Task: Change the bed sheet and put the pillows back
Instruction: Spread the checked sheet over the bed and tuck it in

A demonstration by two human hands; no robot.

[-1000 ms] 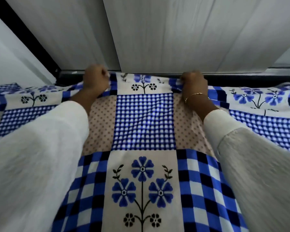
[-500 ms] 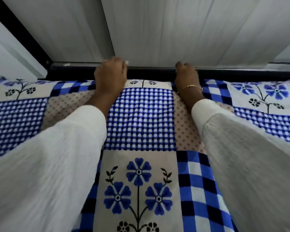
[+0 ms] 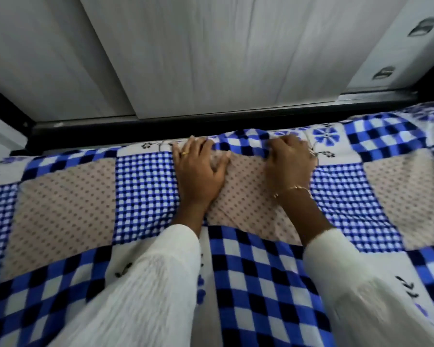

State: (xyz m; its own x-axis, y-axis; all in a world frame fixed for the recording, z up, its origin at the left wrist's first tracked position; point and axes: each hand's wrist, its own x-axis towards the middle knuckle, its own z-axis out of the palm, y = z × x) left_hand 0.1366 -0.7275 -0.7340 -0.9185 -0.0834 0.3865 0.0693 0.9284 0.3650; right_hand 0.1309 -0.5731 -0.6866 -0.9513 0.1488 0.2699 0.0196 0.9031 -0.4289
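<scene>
Tucking step: the patchwork bed sheet covers the bed. The left hand presses flat at its far edge; the right hand seemingly bunches a fold. Next, push that edge down beside the black bed frame.

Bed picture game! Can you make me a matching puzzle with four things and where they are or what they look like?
Things:
1. left hand
2. right hand
3. bed sheet
4. wardrobe doors

Descriptions:
A. pale grey, behind the bed
B. gold bracelet at its wrist
C. blue checks, dots and flowers
D. gold ring on a finger

Pairs: 1-D, 2-B, 3-C, 4-A
</scene>
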